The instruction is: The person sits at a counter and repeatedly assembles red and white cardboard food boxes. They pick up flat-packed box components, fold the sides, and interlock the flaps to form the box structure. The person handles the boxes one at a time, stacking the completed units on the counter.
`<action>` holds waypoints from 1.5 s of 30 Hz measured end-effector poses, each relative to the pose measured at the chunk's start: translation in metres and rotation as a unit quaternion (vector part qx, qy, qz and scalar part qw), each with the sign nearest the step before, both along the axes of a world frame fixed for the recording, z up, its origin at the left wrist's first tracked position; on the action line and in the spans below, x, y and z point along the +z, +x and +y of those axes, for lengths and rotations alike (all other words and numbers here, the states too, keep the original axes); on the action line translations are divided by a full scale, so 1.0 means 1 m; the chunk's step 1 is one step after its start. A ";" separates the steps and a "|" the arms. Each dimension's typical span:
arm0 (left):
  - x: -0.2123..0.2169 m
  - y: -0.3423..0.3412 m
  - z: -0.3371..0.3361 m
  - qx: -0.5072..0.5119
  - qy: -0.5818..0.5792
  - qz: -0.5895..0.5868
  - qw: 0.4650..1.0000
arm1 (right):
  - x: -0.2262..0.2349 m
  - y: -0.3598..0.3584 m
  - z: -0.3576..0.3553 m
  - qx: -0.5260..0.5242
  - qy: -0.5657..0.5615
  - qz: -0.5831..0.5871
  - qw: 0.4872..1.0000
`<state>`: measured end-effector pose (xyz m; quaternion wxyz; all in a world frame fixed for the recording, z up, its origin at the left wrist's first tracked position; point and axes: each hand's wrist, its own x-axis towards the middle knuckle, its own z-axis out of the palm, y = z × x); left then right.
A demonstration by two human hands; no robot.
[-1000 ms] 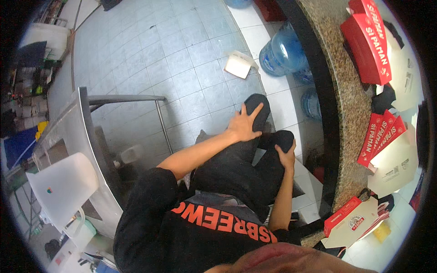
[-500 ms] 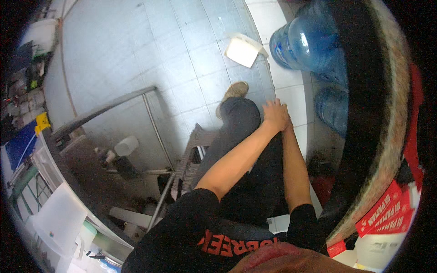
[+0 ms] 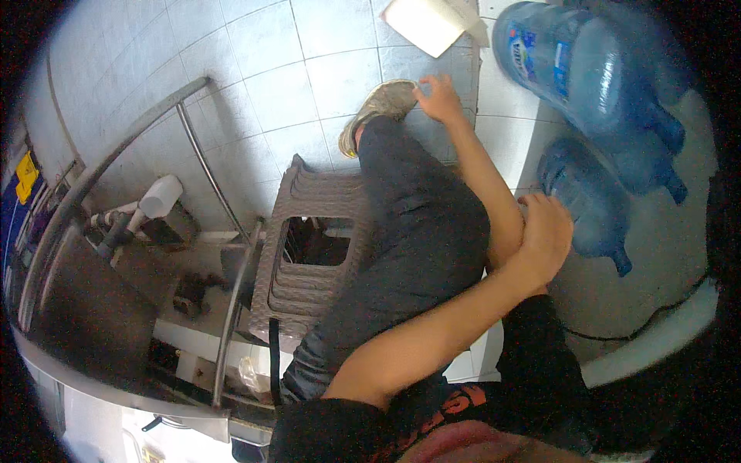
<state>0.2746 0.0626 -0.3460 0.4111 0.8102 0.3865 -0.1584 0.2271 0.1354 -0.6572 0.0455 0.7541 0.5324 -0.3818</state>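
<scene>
Hands apart now: half a second ago they met beside the knee; now my right hand [image 3: 438,100] is out by the shoe [image 3: 386,104] and my left hand [image 3: 546,235] lies over my right forearm [image 3: 490,177], near the elbow. Red packs, visible at the right edge then, are out of view.

Right hand: fingers parted and loosely bent, nothing seen in them. Thumb and forefinger sit right at the toe; cannot tell whether they touch it.

Left hand: draped across the forearm, fingers bent over it, thumb hidden. Cannot tell how tight the hold is.

Shoe: pale, flat on the tiled floor [image 3: 270,46], at the end of my dark trouser leg [image 3: 417,208], just beyond the stool [image 3: 309,278]. Stool is brown, woven-patterned, with a square hole; the leg crosses its right side.

Cream carton [image 3: 424,23] on the floor beyond the shoe, near it, not touching. To the right, a large blue bottle [image 3: 575,65] lies on its side, a second bottle [image 3: 575,185] nearer me. To the left, metal rails [image 3: 204,147] and a white container [image 3: 162,197].
</scene>
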 end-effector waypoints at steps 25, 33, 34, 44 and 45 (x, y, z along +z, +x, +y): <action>0.004 0.004 0.037 0.296 -0.156 -0.139 0.932 | -0.060 0.030 0.007 0.028 0.202 0.087 0.975; -0.004 -0.030 0.055 0.372 -0.177 -0.252 0.876 | 0.030 0.030 -0.006 -0.129 0.290 0.070 0.946; -0.015 -0.043 0.060 0.391 -0.133 -0.251 0.875 | 0.045 0.017 -0.009 -0.133 0.232 0.090 0.959; -0.020 -0.173 0.090 0.229 0.217 -0.397 0.862 | 0.317 -0.049 -0.174 -0.248 0.312 -0.028 0.917; -0.016 -0.187 0.080 0.250 0.173 -0.383 0.872 | 0.352 -0.068 -0.194 -0.253 0.329 -0.017 0.909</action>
